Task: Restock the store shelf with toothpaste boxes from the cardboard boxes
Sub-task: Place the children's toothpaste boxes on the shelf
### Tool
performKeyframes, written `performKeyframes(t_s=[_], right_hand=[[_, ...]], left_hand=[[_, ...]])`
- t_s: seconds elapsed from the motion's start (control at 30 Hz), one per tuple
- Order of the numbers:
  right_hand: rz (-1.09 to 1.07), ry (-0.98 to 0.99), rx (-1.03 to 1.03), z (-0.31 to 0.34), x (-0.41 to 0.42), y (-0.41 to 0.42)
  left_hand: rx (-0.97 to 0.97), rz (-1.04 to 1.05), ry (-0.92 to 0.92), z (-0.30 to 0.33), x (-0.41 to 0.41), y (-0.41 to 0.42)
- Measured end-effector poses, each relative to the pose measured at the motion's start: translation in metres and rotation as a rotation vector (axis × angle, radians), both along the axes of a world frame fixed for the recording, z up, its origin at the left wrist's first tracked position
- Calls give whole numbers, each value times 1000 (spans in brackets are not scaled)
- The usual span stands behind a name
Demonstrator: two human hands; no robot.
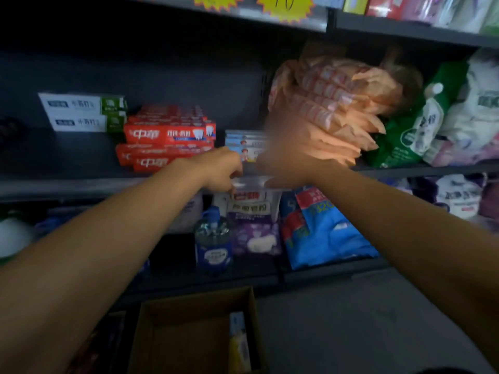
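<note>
Both hands reach to the shelf (81, 182) edge: left hand (222, 168) curled, holding nothing visible; right hand (286, 157) too blurred to tell.

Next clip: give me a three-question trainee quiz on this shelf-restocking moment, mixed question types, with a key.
1. True or false: the red toothpaste boxes lie stacked to the left of the light blue boxes on the same shelf.
2. Multiple choice: where is the left hand?
A. inside the cardboard box
B. at the shelf's front edge, just before the light blue boxes
C. on the blue bottle
3. Fill in: the white and green boxes sit at the ____ end of the toothpaste row.

Key
1. True
2. B
3. left

Note: the right hand is motion-blurred, so its grip cannot be judged.
</note>
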State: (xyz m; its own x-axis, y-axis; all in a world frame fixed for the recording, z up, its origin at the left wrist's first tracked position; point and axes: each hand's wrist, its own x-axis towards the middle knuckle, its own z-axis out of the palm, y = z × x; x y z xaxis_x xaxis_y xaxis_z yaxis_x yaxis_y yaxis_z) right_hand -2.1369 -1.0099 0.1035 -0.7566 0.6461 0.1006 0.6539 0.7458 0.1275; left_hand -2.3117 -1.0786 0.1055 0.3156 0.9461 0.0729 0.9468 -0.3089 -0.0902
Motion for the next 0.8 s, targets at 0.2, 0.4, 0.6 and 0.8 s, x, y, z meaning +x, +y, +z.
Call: performKeyframes(t_s=[0.2,0.4,0.6,0.8], right_hand=[[44,-37,-93,-75,5,-37],[85,-85,-210,-145,4,-46],[95,-93,-331,-205,1,-43],[80,-106,-450,-267,-6,-35]], left_hand=[[-157,7,-2,-69,6,-42],[-288,15,49,-142,1,-54],[-403,0,-19,-201,-7,-44],[-516,53,-150,-257,-10,-33]])
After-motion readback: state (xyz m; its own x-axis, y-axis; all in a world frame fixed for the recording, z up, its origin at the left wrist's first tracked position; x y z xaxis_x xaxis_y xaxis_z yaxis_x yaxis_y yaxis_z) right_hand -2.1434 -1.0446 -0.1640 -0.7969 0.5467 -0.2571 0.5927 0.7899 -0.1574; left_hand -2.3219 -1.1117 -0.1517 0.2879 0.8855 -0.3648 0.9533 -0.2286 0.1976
